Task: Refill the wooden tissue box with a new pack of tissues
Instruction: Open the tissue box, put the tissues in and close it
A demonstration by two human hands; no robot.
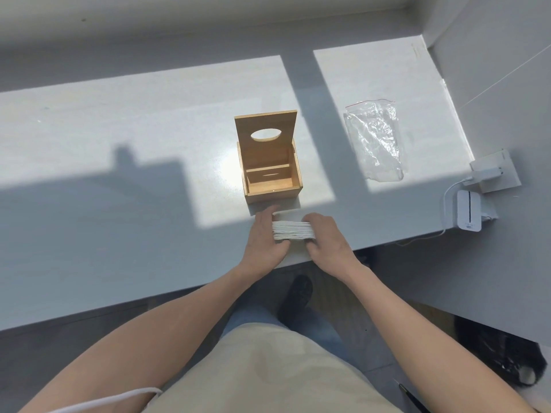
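The wooden tissue box [272, 193] stands on the white counter with its hinged lid [265, 126] swung up; the lid has an oval slot. The inside of the box looks empty apart from a wooden insert plate. Just in front of it, near the counter's front edge, lies a white stack of tissues [293, 231]. My left hand [265, 238] grips the stack's left end and my right hand [326, 236] grips its right end. The stack rests low, at or just above the counter.
An empty clear plastic bag [375, 138] lies on the counter [119, 162] to the right of the box. A white charger and plug [468, 210] sit at the right edge by the wall. A dark shoe [296, 296] shows below the counter edge.
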